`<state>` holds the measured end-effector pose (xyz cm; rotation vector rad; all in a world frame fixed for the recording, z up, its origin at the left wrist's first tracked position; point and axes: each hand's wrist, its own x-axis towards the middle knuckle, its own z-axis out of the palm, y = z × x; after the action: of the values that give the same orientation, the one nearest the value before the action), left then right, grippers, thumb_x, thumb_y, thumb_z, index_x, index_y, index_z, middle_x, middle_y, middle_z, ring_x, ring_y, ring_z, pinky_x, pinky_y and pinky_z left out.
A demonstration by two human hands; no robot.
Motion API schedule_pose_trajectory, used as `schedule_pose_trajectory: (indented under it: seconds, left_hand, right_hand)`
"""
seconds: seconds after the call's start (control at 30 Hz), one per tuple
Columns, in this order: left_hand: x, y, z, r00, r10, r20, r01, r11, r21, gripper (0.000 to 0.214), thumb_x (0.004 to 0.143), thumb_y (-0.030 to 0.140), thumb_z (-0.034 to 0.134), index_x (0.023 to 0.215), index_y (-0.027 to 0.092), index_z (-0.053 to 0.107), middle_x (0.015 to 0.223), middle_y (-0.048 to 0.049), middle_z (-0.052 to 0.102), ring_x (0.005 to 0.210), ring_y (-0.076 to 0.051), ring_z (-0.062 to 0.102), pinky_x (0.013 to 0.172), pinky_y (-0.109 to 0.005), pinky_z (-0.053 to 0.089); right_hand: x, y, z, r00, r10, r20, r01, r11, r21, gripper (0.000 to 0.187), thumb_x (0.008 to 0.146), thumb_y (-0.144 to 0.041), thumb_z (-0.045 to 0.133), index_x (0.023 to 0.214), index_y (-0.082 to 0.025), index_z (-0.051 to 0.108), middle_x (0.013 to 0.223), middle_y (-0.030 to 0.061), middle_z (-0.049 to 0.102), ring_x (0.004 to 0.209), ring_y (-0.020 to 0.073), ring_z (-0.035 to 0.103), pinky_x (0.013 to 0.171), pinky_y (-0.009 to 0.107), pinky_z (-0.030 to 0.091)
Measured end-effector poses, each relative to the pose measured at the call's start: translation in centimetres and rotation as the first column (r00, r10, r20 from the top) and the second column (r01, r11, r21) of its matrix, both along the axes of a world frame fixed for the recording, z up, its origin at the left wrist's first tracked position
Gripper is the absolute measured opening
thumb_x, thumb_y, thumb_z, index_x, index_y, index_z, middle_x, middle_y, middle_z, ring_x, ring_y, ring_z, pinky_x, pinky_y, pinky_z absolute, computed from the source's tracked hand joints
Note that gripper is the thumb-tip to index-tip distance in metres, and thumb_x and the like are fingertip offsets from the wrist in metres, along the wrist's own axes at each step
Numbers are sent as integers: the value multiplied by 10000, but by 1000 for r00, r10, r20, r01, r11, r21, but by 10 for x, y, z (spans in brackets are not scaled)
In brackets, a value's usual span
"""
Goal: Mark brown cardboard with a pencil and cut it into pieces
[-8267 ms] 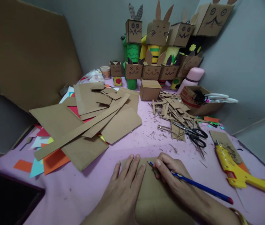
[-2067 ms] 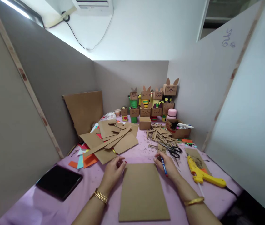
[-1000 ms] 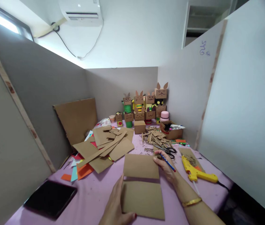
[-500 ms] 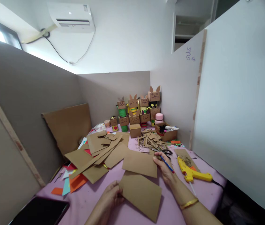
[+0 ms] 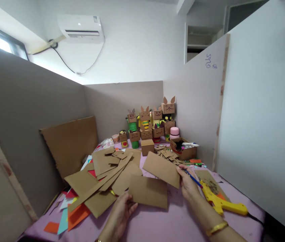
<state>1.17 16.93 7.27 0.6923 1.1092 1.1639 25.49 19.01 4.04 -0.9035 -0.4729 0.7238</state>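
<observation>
My left hand (image 5: 121,215) pinches the lower left corner of a brown cardboard piece (image 5: 149,191), held above the pink table (image 5: 155,225). My right hand (image 5: 189,184) grips the right corner of a second cardboard piece (image 5: 161,168), lifted and tilted, and also holds a blue pencil (image 5: 192,178) between its fingers. The two pieces are apart from each other, and the upper one overlaps the lower one's top edge in view.
A heap of cardboard sheets and coloured paper (image 5: 102,178) lies left. A yellow glue gun (image 5: 220,203) rests right of my right hand. Cardboard rabbit figures (image 5: 150,122), a small box (image 5: 148,146), cardboard scraps (image 5: 168,154) and a supply box (image 5: 185,150) stand at the back. Partition walls enclose the table.
The one cardboard sheet has come apart into two pieces, one in each hand, both lifted off the table. The right piece has risen and moved right. The view has tilted up.
</observation>
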Motion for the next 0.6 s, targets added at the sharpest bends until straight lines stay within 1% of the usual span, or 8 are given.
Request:
schedule_pose_trajectory:
  seconds: [0.1, 0.23, 0.3, 0.33, 0.4, 0.43, 0.5, 0.6]
  left_hand:
    - [8, 6, 4, 997, -56, 52, 56, 998, 11, 179, 750, -1, 506, 795, 152, 586, 782, -26, 697, 600, -95, 645, 557, -199, 538]
    - [11, 7, 3, 979, -181, 94, 179, 983, 30, 321, 694, 11, 563, 975, 161, 598, 885, -42, 724, 666, -144, 680, 593, -257, 552]
    - [10, 7, -1, 966, -234, 109, 229, 972, 55, 425, 673, 87, 641, 1084, 176, 578, 953, -58, 729, 733, -190, 698, 611, -291, 554]
    - [8, 8, -3, 965, -240, 110, 234, 970, 58, 473, 666, 151, 686, 1124, 182, 567, 986, -69, 729, 778, -214, 704, 629, -306, 555]
    - [6, 10, -8, 971, -215, 104, 210, 976, 56, 544, 657, 284, 746, 1159, 184, 561, 1042, -92, 723, 892, -251, 696, 700, -329, 553]
    - [5, 11, -10, 977, -188, 102, 183, 982, 53, 557, 655, 322, 759, 1158, 181, 565, 1066, -103, 718, 952, -260, 682, 754, -338, 545]
    - [4, 13, -13, 985, -135, 109, 130, 990, 50, 552, 664, 327, 767, 1159, 178, 571, 1113, -119, 703, 1050, -267, 646, 859, -351, 513]
    - [3, 13, -17, 987, -97, 128, 95, 995, 23, 551, 674, 307, 763, 1177, 202, 566, 1157, -110, 688, 1108, -265, 618, 915, -364, 486]
  right_hand:
    - [-14, 7, 9, 996, 64, 61, -64, 998, 11, 140, 890, -282, 589, 926, -148, 602, 803, -24, 622, 612, 97, 586, 557, 249, 500]
    - [-31, 9, 7, 989, 98, 111, -102, 994, 31, 101, 841, -248, 638, 831, -157, 595, 728, -49, 598, 606, 102, 563, 576, 249, 459]
    - [-35, 8, 4, 987, 116, 114, -119, 993, 22, 136, 766, -250, 704, 782, -168, 598, 686, -59, 597, 604, 110, 550, 579, 242, 427]
    - [-36, 8, 4, 985, 135, 110, -137, 990, 15, 175, 714, -264, 745, 764, -175, 603, 666, -61, 602, 599, 114, 544, 573, 236, 412]
    - [-39, 6, 5, 978, 188, 85, -189, 982, -1, 268, 624, -329, 798, 761, -192, 612, 640, -61, 618, 585, 125, 539, 556, 232, 397]
    - [-40, 5, 6, 974, 219, 64, -219, 976, -7, 311, 603, -375, 803, 780, -203, 613, 635, -61, 626, 579, 131, 541, 553, 235, 401]
    - [-43, 4, 10, 960, 280, 10, -280, 960, -19, 369, 591, -463, 788, 790, -214, 602, 617, -60, 630, 558, 138, 546, 548, 244, 414]
    - [-44, 2, 17, 932, 358, -55, -360, 932, -35, 403, 551, -506, 799, 675, -204, 561, 569, -56, 614, 513, 127, 533, 533, 244, 418]
